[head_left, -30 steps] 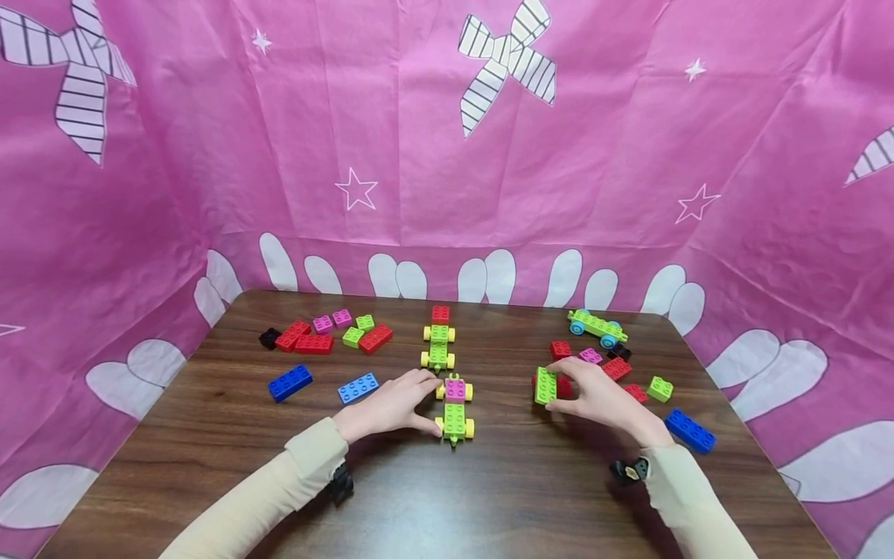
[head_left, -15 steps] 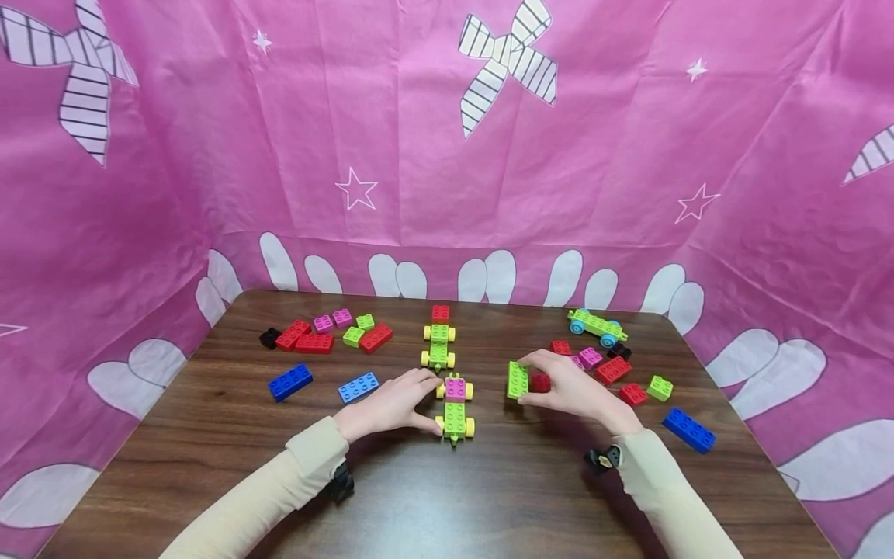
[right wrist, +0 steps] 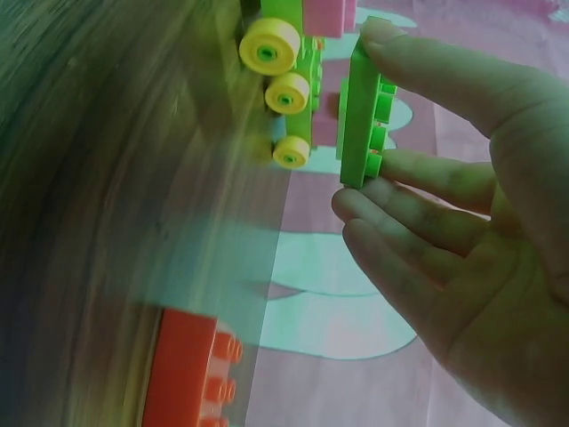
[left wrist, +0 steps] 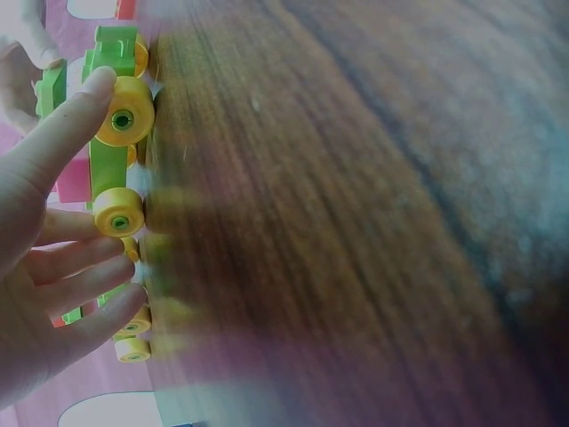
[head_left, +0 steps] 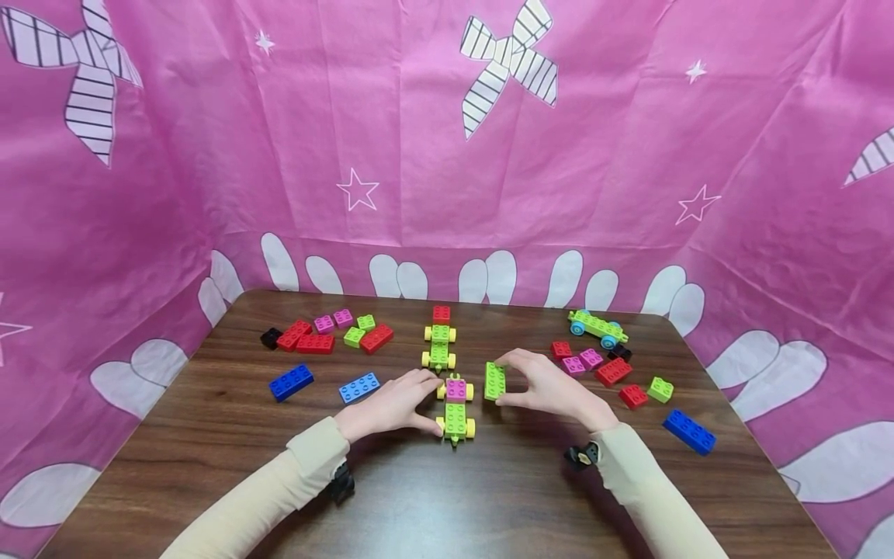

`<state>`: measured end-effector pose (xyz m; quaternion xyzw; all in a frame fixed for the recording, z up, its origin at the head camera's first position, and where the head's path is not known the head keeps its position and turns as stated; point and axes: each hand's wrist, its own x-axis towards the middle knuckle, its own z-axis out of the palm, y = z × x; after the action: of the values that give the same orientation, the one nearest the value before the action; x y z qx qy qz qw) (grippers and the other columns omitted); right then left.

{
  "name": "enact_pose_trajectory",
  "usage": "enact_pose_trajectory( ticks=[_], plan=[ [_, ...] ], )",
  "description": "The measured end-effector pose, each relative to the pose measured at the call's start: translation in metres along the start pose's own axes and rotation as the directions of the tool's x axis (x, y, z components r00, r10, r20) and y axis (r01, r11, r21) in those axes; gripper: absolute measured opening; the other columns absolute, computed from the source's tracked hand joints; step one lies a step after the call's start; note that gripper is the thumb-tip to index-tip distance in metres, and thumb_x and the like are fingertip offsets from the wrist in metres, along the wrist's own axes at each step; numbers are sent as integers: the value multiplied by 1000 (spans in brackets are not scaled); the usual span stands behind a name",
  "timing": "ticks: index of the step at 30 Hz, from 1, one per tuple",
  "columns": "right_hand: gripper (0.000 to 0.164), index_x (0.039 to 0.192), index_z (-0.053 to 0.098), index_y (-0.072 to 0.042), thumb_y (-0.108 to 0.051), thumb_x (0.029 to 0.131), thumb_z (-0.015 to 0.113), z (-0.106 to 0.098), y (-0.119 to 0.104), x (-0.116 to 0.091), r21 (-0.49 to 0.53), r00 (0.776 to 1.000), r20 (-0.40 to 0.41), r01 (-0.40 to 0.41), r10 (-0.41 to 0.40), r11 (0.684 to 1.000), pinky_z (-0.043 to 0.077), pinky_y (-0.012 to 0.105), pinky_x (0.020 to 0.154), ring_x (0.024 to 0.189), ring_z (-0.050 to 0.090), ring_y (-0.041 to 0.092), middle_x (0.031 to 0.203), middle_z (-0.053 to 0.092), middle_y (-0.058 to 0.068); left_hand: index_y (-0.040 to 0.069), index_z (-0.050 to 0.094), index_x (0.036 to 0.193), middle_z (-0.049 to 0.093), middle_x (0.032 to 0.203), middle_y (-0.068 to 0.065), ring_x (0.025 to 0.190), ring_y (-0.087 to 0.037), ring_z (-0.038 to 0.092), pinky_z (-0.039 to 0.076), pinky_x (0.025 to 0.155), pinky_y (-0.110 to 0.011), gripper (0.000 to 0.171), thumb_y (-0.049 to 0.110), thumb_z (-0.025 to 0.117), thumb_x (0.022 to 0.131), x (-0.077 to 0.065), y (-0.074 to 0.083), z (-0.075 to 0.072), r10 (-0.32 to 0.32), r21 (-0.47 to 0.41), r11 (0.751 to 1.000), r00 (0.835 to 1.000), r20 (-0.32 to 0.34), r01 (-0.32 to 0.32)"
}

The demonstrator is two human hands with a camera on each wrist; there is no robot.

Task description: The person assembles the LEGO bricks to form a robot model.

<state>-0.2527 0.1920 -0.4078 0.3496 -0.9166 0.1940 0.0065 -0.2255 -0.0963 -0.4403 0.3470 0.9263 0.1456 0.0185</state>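
Note:
In the head view my right hand pinches a lime green eight-stud brick between thumb and fingers, studs up. The right wrist view shows this green brick held above the wood. Just left of it stands a toy car base, lime green with yellow wheels and a pink square brick at its far end. My left hand lies along the car's left side, fingers loosely spread. In the left wrist view its thumb touches a yellow wheel.
Another yellow-wheeled base stands farther back, a red brick at its far end. Loose bricks lie left, including a light blue brick, and right, including a dark blue brick. A blue-wheeled base stands back right.
My right hand has carried the green brick leftward from the right-hand bricks to beside the near car base. The left hand has stayed in place.

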Motion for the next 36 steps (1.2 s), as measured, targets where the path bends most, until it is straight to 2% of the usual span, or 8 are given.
enact_pose_trajectory(
  ticks=[6,14,28,36],
  plan=[
    [56,118,60,-10,-41,74,77,6,-5,8,-8,999,-4,50,-51,999,51,36,93,109,60,15,115,64,1,5,51,132,53,131,-8,119,-19,51,50,94,-38,81,58,68,74,1,0,-1,2,1,1000,1000,2,-2],
    [54,117,60,-11,-39,74,77,12,-14,15,4,996,-7,87,-87,996,51,35,93,108,61,17,114,64,1,6,51,133,52,132,-8,120,-20,50,50,94,-40,81,58,68,74,1,2,-1,-15,-26,1000,1000,20,16],
    [54,118,60,-14,-43,74,76,18,-26,20,58,997,33,65,-67,996,49,35,96,110,58,16,114,61,-5,6,51,133,52,132,-8,119,-19,51,51,93,-40,81,58,68,74,1,2,0,-15,-24,1000,1000,20,15],
    [55,119,59,-15,-45,76,74,21,-27,24,47,996,39,77,-79,996,49,33,97,110,58,13,115,61,-6,6,51,133,52,132,-8,120,-20,50,51,93,-40,81,58,68,74,1,2,0,-3,-2,1000,1000,7,3]
  ],
)
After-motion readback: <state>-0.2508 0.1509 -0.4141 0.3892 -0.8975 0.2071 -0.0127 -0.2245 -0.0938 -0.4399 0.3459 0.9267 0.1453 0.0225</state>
